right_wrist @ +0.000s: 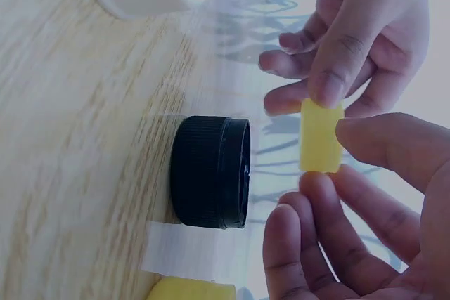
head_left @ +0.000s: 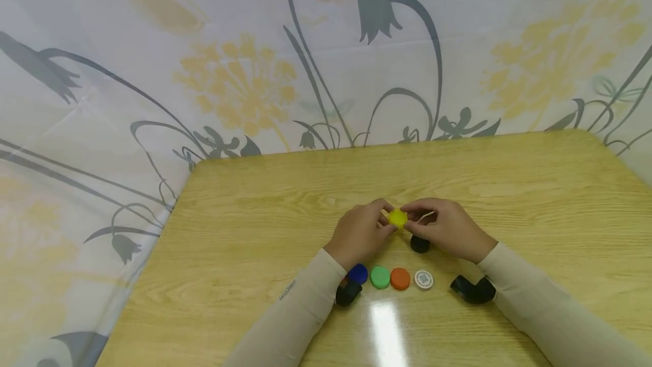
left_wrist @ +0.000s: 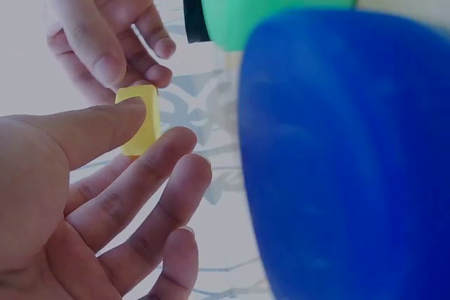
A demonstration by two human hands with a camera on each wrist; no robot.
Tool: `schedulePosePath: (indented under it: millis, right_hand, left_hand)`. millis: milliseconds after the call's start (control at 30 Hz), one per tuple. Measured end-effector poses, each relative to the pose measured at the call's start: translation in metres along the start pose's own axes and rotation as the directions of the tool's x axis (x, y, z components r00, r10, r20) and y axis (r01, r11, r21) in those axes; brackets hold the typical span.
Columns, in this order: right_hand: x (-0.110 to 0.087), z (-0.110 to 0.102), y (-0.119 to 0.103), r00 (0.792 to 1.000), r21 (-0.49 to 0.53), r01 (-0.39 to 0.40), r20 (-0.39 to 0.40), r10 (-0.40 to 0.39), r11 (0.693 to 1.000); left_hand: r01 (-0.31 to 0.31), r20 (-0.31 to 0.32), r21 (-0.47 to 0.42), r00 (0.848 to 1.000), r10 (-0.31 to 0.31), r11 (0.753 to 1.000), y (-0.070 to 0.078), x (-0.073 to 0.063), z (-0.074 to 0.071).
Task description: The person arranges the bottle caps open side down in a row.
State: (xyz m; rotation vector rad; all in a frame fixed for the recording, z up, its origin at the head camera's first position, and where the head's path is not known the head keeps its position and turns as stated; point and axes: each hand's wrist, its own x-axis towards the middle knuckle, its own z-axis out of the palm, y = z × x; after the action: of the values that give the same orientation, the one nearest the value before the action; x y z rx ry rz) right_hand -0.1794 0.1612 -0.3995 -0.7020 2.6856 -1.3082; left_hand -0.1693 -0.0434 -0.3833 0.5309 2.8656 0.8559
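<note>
You hold the yellow cap (head_left: 398,218) between your two hands, a little right of and below the middle of the head frame, with the thumb and fingers of your left hand (head_left: 360,234) pinching one side and those of your right hand (head_left: 450,231) pinching the other. Just below your right fingers sits the black cap (head_left: 420,244), its ribbed side plain in the middle of the right wrist frame. Nearer to you, low in the middle of the head frame, a row runs from left to right: the blue cap (head_left: 357,274), the green cap (head_left: 380,277), the orange cap (head_left: 400,279) and, slightly apart, the white cap (head_left: 424,280). Another yellow piece (right_wrist: 190,289) shows at the bottom edge of the right wrist frame, too cut off to tell what it is. At each of your wrists is a black device (head_left: 474,290), beside your pale sleeves (head_left: 292,304). All this is over a wood-grained surface (head_left: 244,231), with a flower-printed cloth (head_left: 326,72) filling the upper frame.
</note>
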Motion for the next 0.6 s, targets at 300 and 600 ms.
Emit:
schedulePosePath:
  millis: [300,600]
  right_hand:
    - [-0.0006,-0.0016,-0.0003,1.0,0.073,-0.03,0.005,0.029,0.997]
    - [-0.0008,-0.0025,-0.0022,1.0,0.08,0.014,-0.022,-0.013,0.997]
  left_hand:
    - [0.027,0.011,-0.117,1.0,-0.026,0.993,-0.0009,0.0005,-0.0023]
    - [0.023,-0.006,-0.183,1.0,-0.024,0.983,-0.0001,0.0008,-0.0058]
